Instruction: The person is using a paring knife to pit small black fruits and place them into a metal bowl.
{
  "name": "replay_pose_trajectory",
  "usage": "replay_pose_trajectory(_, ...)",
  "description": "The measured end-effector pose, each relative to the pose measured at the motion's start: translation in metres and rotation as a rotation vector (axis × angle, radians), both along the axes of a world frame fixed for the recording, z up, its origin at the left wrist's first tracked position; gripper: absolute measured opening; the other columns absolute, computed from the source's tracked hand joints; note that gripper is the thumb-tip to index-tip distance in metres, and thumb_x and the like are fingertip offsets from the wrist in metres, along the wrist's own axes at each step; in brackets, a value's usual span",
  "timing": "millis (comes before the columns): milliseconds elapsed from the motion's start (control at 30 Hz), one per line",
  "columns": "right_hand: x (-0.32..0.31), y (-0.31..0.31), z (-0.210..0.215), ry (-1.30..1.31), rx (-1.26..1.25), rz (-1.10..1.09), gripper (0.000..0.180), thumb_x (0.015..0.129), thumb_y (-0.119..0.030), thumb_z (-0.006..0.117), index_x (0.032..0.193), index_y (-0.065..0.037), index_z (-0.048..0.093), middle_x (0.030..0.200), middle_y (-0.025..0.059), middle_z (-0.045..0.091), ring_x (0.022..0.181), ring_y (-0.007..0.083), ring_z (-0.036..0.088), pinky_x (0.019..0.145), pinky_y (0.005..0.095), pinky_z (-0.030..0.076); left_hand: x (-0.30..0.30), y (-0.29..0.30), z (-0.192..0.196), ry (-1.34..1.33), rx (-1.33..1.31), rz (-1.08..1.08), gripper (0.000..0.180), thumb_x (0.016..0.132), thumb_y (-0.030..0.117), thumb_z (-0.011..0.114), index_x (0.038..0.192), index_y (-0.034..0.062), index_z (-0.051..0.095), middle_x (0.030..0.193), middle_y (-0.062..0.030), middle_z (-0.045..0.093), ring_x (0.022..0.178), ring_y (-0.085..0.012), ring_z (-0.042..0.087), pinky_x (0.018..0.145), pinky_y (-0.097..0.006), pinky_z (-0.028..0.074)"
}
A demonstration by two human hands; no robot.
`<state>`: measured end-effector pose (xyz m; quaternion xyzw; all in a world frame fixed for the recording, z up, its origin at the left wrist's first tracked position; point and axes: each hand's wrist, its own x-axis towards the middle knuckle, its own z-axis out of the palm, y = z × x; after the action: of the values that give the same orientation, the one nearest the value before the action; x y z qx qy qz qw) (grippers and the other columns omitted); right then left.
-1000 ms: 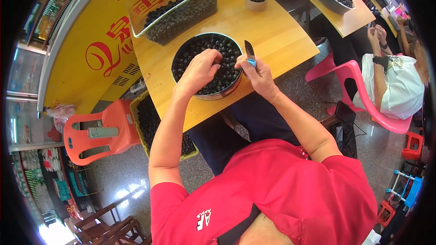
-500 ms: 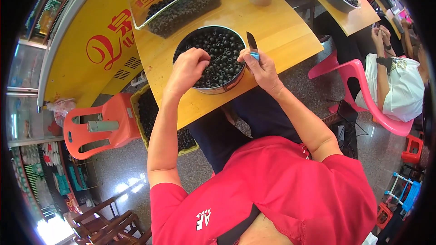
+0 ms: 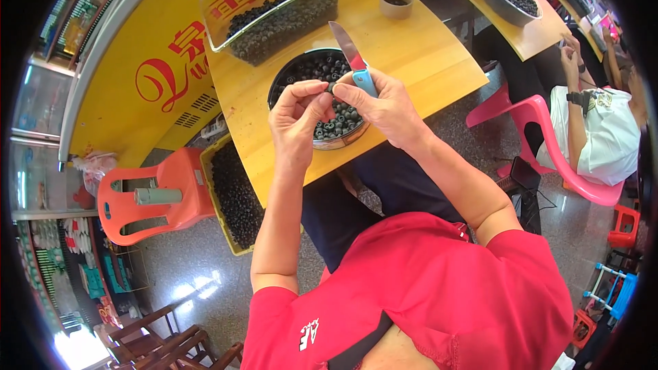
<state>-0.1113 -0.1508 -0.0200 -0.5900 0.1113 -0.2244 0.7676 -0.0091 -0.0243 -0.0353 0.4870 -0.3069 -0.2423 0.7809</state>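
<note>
Right grip (image 3: 386,108) clamped on knife (image 3: 356,64), left grip (image 3: 295,120) pinching dark piece (image 3: 330,87), bowl (image 3: 343,140) near table edge (image 3: 449,97)

The 2 hands meet in front of the body, fingertips close together. The left hand (image 3: 296,123) has its fingers bent toward the right, its thumb below the forefinger. The right hand (image 3: 389,108) is curled, its thumb (image 3: 354,97) stretched leftward. The left forearm (image 3: 279,223) stands nearly upright; the right forearm (image 3: 456,171) slants up and left.

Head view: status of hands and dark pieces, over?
Right hand gripping blue-handled knife. Left hand pinching one dark piece. Round tub beneath, partly hidden by hands.
</note>
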Motion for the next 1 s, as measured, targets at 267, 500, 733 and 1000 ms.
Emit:
replay_pose_trajectory(267, 0.002, -0.01, 0.006, 0.043, 0.253, 0.242, 0.018, 0.087, -0.02, 0.07, 0.09, -0.003, 0.064, 0.073, 0.0004, 0.062, 0.055, 0.0024, 0.047, 0.047, 0.0184, 0.036, -0.01, 0.005, 0.001, 0.052, -0.018, 0.06, 0.019, 0.086, 0.005, 0.068, 0.103, 0.0008, 0.061, 0.086, -0.0047, 0.064, 0.07, -0.0096, 0.058, 0.064, -0.021, 0.047)
replay_pose_trajectory(500, 0.006, -0.011, 0.01, 0.068, 0.267, 0.281, 0.017, 0.091, -0.02, 0.065, 0.093, -0.004, 0.065, 0.064, -0.0055, 0.054, 0.05, 0.0003, 0.042, 0.044, 0.0167, 0.03, -0.011, 0.008, -0.002, 0.056, 0.024, 0.087, 0.019, 0.087, 0.008, 0.068, 0.104, 0.0004, 0.062, 0.089, -0.0051, 0.066, 0.07, -0.0091, 0.057, 0.064, -0.021, 0.047)
replay_pose_trajectory(733, 0.008, -0.014, 0.008, 0.064, 0.192, 0.288, 0.017, 0.091, -0.022, 0.065, 0.093, -0.005, 0.065, 0.069, -0.0055, 0.056, 0.052, 0.0001, 0.043, 0.046, 0.0167, 0.03, -0.014, 0.009, 0.001, 0.015, 0.08, 0.109, 0.018, 0.089, 0.01, 0.067, 0.103, 0.0008, 0.063, 0.087, -0.0045, 0.066, 0.069, -0.0086, 0.057, 0.064, -0.021, 0.046)
replay_pose_trajectory(1000, 0.003, -0.008, 0.0, -0.144, -0.778, -0.122, 0.015, 0.09, -0.013, 0.063, 0.099, 0.0, 0.063, 0.081, 0.0098, 0.064, 0.068, 0.0215, 0.062, 0.058, 0.032, 0.047, -0.013, 0.001, -0.002, 0.128, -0.012, 0.115, 0.013, 0.091, 0.012, 0.065, 0.098, 0.0035, 0.059, 0.077, -0.0011, 0.059, 0.066, -0.0078, 0.052, 0.061, -0.021, 0.042)
